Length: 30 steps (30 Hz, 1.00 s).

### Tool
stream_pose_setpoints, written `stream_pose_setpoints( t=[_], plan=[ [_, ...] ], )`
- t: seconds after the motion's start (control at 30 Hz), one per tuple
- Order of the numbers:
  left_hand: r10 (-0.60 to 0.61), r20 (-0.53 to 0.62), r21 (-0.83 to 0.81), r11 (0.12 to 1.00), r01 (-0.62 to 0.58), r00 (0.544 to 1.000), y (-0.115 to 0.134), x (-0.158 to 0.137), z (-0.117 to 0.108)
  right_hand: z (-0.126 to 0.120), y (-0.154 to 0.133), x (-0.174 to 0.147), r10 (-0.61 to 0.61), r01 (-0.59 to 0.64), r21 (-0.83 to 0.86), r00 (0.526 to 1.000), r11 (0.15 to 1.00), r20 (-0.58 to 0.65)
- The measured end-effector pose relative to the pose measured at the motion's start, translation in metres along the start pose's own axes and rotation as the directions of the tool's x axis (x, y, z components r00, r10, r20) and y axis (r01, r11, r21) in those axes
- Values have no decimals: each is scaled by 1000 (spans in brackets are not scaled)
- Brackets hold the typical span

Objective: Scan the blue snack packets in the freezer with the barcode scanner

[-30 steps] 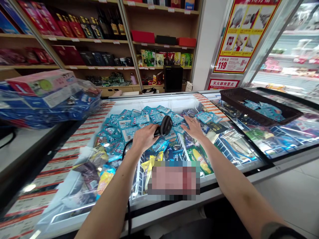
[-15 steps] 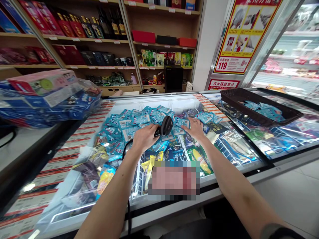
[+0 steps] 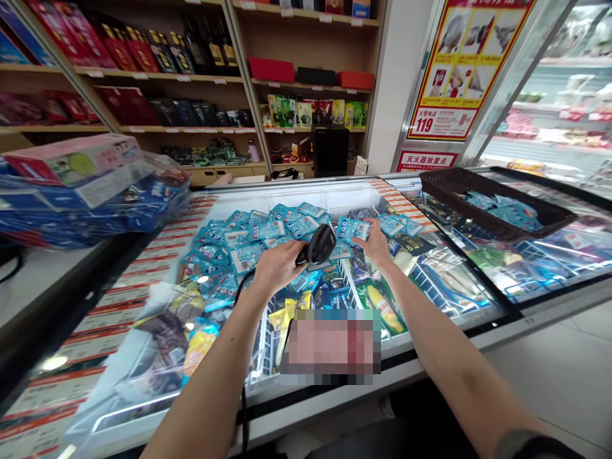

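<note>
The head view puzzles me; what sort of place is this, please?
Probably a shop or supermarket: brown wooden shelves of boxes with white edge labels, a white glass-topped chest of colourful packets, and a black handheld scanner in the left hand.

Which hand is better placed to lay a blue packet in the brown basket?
Probably the right hand: it grips a blue packet and is nearer the brown basket, while the left hand is taken up with a black scanner.
</note>
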<state>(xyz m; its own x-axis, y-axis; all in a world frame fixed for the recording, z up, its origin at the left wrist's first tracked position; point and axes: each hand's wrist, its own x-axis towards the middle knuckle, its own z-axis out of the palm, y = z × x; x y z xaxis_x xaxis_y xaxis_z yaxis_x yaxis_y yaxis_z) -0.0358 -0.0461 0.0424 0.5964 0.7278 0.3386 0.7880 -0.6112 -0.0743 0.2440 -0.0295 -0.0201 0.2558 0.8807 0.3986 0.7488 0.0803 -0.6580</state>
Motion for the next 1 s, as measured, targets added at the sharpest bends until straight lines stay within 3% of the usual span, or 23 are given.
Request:
stream_pose_setpoints(
  t=[0.3,0.43,0.67,1.0],
  plan=[
    [14,-27,-40,999,-15,1000,-2,0,2,1,5,3,10,1,136,997,991,-80],
    [44,-51,-73,996,-48,998,-2,-1,1,1,10,3,3,11,110,992,994,-124],
    [91,-70,-129,987,-99,993,1,-1,-2,5,16,6,104,-89,274,994,958,-42],
    [136,-92,-148,978,-148,986,2,-1,0,3,15,5,57,-16,402,994,916,-92]
  ],
)
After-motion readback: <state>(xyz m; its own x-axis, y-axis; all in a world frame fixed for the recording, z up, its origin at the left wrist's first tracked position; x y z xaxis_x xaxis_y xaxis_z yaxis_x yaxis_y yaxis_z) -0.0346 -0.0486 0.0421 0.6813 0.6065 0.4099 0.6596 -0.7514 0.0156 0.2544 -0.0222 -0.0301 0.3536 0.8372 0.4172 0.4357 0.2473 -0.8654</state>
